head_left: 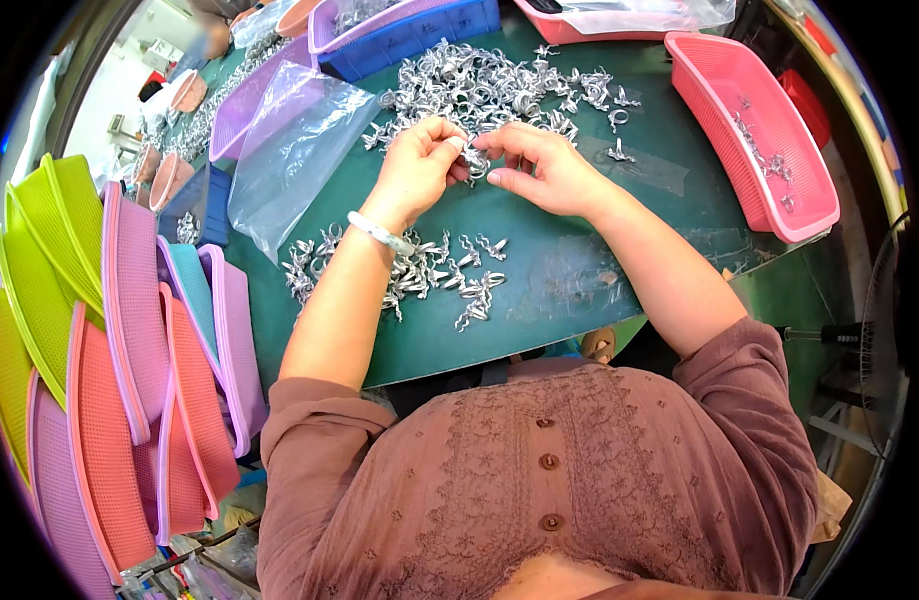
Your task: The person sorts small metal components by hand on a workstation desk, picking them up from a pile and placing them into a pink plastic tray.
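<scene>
Both hands meet over the green table, at the near edge of a large pile of small silvery curled metal pieces [479,85]. My left hand [417,165] pinches with thumb and forefinger at a small silvery metal piece [475,165]. From the other side my right hand [541,168] has its curled fingers at the same spot, with the thumb a little apart; whether it grips the piece too is hard to make out. A second, smaller heap of silvery pieces [419,275] lies nearer to me, partly hidden by my left forearm.
A pink basket [704,125] with a few metal pieces stands at the right. A clear plastic bag [297,150] and purple basket [229,120] lie left of the pile. Behind is a blue bin [409,45]. Stacked colourful baskets [129,300] fill the left side; a fan [879,340] stands right.
</scene>
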A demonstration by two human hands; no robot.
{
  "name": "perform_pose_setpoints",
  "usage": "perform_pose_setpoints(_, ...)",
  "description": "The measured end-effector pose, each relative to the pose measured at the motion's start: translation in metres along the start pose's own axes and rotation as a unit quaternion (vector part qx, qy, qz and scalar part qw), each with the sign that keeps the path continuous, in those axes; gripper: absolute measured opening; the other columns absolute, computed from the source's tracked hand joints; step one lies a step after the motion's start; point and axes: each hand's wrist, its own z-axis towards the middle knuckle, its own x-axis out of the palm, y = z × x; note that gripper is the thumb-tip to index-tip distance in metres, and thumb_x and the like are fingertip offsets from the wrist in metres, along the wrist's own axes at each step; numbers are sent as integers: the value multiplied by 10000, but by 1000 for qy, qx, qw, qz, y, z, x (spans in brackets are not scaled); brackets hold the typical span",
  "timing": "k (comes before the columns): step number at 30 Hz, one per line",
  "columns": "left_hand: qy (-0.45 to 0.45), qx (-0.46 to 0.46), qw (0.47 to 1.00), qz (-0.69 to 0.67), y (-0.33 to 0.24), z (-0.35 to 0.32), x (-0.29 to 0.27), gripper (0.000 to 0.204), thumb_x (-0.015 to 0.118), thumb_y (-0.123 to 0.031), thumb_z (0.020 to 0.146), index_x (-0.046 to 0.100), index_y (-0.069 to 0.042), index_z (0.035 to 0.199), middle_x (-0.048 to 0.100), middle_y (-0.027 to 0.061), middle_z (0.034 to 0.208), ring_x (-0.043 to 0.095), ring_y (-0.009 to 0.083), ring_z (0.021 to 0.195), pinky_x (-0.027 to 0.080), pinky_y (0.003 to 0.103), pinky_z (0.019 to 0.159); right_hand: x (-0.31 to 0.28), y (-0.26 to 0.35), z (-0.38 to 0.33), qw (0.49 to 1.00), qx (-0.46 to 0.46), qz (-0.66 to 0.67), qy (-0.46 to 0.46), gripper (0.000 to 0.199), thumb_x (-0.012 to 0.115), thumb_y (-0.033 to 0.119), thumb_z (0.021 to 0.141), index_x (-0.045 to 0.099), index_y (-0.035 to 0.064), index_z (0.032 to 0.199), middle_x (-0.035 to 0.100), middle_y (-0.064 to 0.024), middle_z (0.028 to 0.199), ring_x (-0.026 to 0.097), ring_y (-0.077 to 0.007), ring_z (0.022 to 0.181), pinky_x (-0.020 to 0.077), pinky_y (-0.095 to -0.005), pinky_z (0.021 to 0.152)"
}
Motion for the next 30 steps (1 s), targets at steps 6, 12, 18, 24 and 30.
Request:
perform_pose_setpoints(6, 7, -4, 998, -55, 7, 1, 11, 128, 467, -115, 877, 562, -46, 928, 551, 2, 716, 515, 82, 602, 424, 209, 564, 1, -18, -1, 998, 58, 11, 2, 165, 588, 47, 783, 581, 20, 946, 531, -35, 802, 509, -102, 708, 421, -231, 635)
perform_pose_setpoints(12, -94, 17, 995, -37, 8, 0, 16, 152, 491, -137, 870, 578, -45, 953, 567, 2, 776, 521, 77, 667, 416, 207, 595, 0, -15, 2, 972, 189, 125, -54, 116, 580, 98, 810, 592, 8, 881, 556, 22, 736, 483, -60, 639, 413, -208, 586)
perform_pose_setpoints(18, 25, 39, 995, 87, 22, 0, 16, 187, 572, -158, 833, 572, -26, 966, 564, -11, 774, 500, 61, 666, 406, 194, 595, -3, -9, 3, 949, 234, 202, -62, 125, 598, 121, 792, 601, 27, 875, 554, 24, 715, 465, -49, 608, 391, -191, 554)
perform_pose_setpoints(24, 4, -45, 998, -51, 11, -1, 20, 102, 551, -153, 846, 568, -56, 871, 587, 20, 748, 530, 83, 639, 421, 206, 573, -5, -8, 3, 927, 261, 259, -73, 112, 594, 110, 786, 598, 30, 865, 550, 22, 702, 465, -57, 589, 385, -194, 537)
perform_pose_setpoints(30, -35, 4, 995, 97, 16, 5, 20, 122, 551, -148, 841, 568, -28, 834, 581, 18, 718, 519, 76, 601, 424, 214, 547, -5, -11, 3, 942, 264, 198, -69, 95, 601, 109, 776, 601, 36, 837, 558, 19, 696, 472, -60, 584, 386, -196, 535)
